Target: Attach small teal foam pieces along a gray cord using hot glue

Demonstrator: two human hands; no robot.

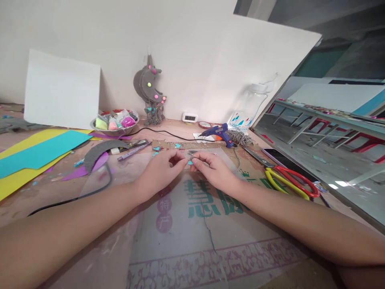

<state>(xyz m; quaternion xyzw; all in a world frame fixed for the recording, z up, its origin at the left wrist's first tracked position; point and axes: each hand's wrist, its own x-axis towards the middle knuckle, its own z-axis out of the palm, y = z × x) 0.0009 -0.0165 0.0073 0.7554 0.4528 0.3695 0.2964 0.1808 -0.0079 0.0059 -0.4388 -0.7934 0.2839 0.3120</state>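
Over the middle of the work sheet, my left hand (164,170) and my right hand (214,170) meet, thumb and finger of each pinched together. A small teal piece (190,162) shows at the fingertips of my right hand, beside a bit of grey. What my left fingertips grip is too small to make out. Below the hands, a thin grey yarn (209,230) trails down across the printed sheet (180,245); whether its upper end is in my fingers is hidden. Several teal scraps (156,149) lie just beyond my left hand.
A blue glue gun (221,134) rests beyond my right hand, near a grey yarn bundle (240,137). Scissors (288,180) and a phone (290,164) lie right. Left are a grey arc (102,150), coloured sheets (45,154) and a bowl (120,130). A moon decoration (148,86) hangs behind.
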